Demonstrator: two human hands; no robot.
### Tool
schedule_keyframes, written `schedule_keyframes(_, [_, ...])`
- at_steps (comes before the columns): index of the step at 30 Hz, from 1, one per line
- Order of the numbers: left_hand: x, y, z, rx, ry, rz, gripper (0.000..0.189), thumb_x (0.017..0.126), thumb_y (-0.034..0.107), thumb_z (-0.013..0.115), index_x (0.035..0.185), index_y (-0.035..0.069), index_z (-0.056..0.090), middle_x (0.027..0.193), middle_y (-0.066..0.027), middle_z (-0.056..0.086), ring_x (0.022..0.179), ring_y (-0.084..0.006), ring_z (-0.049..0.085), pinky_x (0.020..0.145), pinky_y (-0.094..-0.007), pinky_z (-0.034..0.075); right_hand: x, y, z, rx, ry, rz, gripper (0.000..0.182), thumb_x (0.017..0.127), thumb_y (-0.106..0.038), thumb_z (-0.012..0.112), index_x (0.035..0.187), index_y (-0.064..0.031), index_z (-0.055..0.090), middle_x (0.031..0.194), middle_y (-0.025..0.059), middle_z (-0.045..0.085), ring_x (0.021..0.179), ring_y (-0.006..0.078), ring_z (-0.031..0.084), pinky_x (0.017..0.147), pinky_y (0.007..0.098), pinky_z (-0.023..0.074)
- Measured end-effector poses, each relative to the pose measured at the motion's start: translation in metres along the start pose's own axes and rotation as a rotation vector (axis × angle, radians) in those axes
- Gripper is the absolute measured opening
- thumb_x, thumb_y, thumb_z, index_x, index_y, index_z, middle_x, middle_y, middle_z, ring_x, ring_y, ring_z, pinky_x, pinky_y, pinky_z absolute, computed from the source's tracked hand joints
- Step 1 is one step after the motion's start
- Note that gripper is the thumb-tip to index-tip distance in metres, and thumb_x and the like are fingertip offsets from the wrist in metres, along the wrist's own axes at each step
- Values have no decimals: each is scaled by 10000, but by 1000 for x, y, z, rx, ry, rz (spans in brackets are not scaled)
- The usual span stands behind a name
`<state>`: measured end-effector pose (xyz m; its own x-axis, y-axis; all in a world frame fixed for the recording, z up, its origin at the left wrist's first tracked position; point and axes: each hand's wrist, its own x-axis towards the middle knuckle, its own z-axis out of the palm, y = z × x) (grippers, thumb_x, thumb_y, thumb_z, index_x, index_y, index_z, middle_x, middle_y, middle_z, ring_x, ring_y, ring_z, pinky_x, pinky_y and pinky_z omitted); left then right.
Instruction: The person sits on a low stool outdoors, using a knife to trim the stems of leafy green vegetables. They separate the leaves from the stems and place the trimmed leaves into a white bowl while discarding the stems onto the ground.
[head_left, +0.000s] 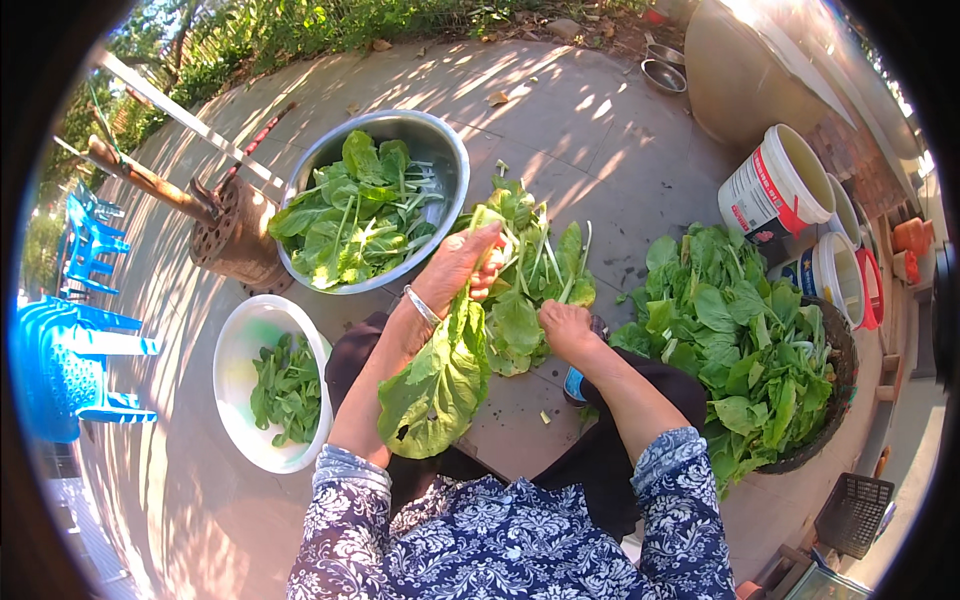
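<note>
My left hand (459, 262) grips a large leafy green (439, 382) by its stem end, the broad leaf hanging down over my wrist and forearm. A small dark hole shows near the leaf's tip. My right hand (568, 328) is curled beside a heap of loose leaves (517, 315) on the ground between my feet. A pale stem (568, 289) touches or nearly touches its fingers; whether they hold it cannot be seen. Beyond my left hand stands a wide metal basin (450, 202) with leafy greens (349, 217) in it.
At left, a white plastic basin (225, 375) holds smaller greens, near a perforated metal cylinder (244, 240) and blue plastic stools (75, 367). To my right, greens (735, 330) overflow a woven basket (832, 420). Plastic buckets (769, 184) and a black crate (853, 514) stand farther right.
</note>
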<state>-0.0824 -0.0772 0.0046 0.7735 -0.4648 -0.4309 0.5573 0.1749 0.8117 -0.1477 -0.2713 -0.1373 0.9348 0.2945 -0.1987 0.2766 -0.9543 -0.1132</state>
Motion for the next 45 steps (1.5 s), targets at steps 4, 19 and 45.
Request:
schedule_keyframes(4, [4,-2,-3,-192,-46,59,408,918,410,552,1049,31,479,695,23,414,496,-42,362,438,-185,320,6,-8,-32,577,262,75,141,867,-138,566,841,-30,478,643,98,563,523,200,573,436,319,431])
schedule_keyframes(19, [18,-21,-17,-374,249,138,377,861,391,661,963,56,519,749,-13,549,622,-125,534,564,-263,478,17,-41,-129,1556,131,188,313,888,-357,627,784,-79,531,636,-46,467,460,14,333,415,198,238])
schedule_keyframes(45, [9,-32,-22,-527,-74,87,304,930,318,553,1052,39,563,969,-122,638,912,-234,622,830,-387,512,12,-20,-124,1248,160,49,226,760,-193,699,796,22,638,629,23,555,608,81,466,581,280,414])
